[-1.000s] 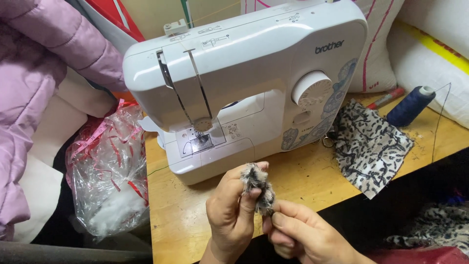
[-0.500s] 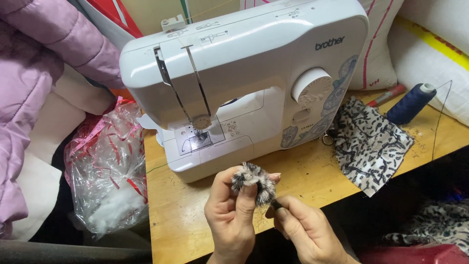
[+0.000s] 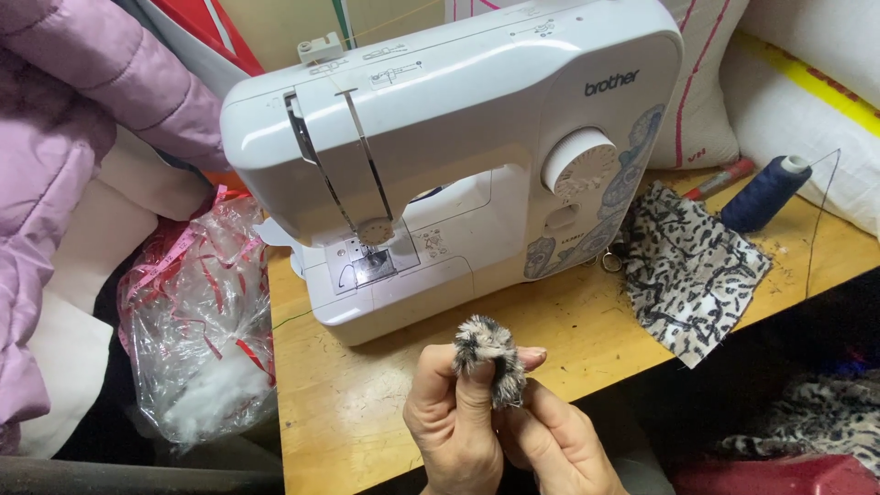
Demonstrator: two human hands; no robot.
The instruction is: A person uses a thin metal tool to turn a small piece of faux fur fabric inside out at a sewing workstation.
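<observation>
My left hand and my right hand meet at the bottom centre, just in front of the wooden table's near edge. Together they pinch a small leopard-print fabric piece, scrunched into a little tube. The fabric sits over my left fingertip, and my right thumb and fingers press it from the right. A white sewing machine stands directly behind my hands on the wooden table.
A flat leopard-print fabric scrap lies right of the machine, beside a dark blue thread spool and a red pen. A clear plastic bag with stuffing hangs at the table's left edge. A purple padded jacket fills the left side.
My hands have shifted the fabric piece up and over my left fingertip. The right hand has moved closer against it. The view has tilted slightly.
</observation>
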